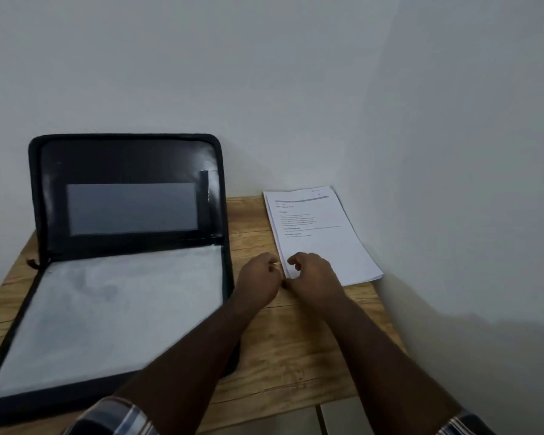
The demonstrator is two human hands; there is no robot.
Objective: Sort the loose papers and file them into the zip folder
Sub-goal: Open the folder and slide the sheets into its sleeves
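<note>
Where hands [291, 277] meet, papers' [321, 233] edge

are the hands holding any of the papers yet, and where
It cannot be told. Both the left hand and right hand sit with curled fingers at the paper stack's near-left corner; no sheet looks lifted.

A zip folder [126, 246] of black, faintly glossy leather-look material stands open on a matt, pale wood-grain table [296, 340], its cracks and grain lines plain to see. The lid carries a smooth grey pocket, possibly plastic; the base holds a flat, matt grey-white lining. At the folder's 3 o'clock lies a stack of smooth white printed papers [321, 237]. Striped woven cloth sleeves [113, 416] edge the frame.
</note>
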